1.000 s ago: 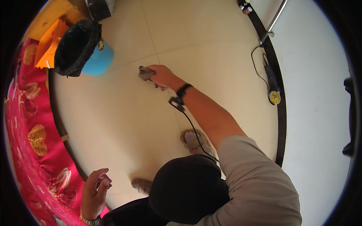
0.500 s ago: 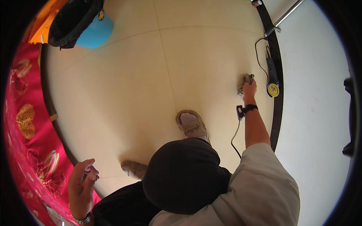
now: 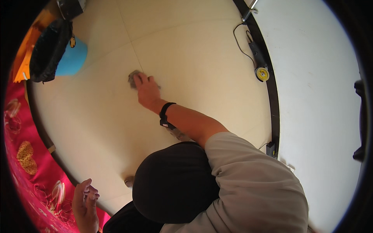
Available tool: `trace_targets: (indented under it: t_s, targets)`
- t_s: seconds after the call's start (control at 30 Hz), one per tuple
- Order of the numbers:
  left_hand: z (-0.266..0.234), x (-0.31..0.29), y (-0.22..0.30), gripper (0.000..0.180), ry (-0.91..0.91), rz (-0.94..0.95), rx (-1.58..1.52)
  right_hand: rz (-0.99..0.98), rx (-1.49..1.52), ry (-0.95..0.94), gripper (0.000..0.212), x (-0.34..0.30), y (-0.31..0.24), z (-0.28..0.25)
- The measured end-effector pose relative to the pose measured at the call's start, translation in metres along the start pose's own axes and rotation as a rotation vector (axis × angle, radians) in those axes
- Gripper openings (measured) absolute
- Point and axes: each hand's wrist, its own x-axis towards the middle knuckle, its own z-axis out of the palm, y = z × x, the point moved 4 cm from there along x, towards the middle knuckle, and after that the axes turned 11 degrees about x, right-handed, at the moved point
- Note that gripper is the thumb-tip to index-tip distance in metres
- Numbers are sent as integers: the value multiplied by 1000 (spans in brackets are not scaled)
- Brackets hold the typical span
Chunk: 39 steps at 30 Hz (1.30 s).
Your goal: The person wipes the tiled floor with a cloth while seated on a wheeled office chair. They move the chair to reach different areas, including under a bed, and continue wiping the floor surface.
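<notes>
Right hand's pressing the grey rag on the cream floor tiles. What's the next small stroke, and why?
Probably sweep the crumpled grey rag on toward the blue bucket. The right hand presses it flat beside a tile joint, and bare cream tiled floor lies that way. The left hand hangs free.

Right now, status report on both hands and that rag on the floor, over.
Right hand pressed flat on grey rag, on cream tile floor. Left hand empty, fingers curled, by red patterned cloth. Blue bucket nearby, apart from rag.

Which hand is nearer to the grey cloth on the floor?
The right. The right hand presses on the grey cloth; the left hand is far below it, beside the red fabric.
</notes>
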Motion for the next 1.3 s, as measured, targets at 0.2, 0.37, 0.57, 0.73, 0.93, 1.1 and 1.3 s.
trace_targets:
  t_s: [0.2, 0.37, 0.57, 0.73, 0.93, 1.1, 1.3]
  targets:
    - [0, -42, 12, 34, 3, 153, 6, 437, 1059, -328, 38, 2, 17, -66]
    - [-7, -93, 11, 33, 111, 263, 124, 442, 1285, -82, 44, -50, 58, -163]
    - [-6, -129, -4, 36, 160, 353, 114, 521, 1207, 144, 37, -181, 127, -246]
    - [2, -122, -18, 37, 45, 304, 60, 709, 1173, 386, 37, -275, 190, -256]
    - [11, -89, -15, 37, -20, 225, 142, 864, 1133, 643, 40, -337, 276, -239]
    - [17, -48, -10, 37, -49, 130, 144, 915, 969, 848, 43, -316, 346, -249]
    - [27, 13, -19, 36, -32, -50, 167, 1177, 358, 926, 47, -242, 427, -273]
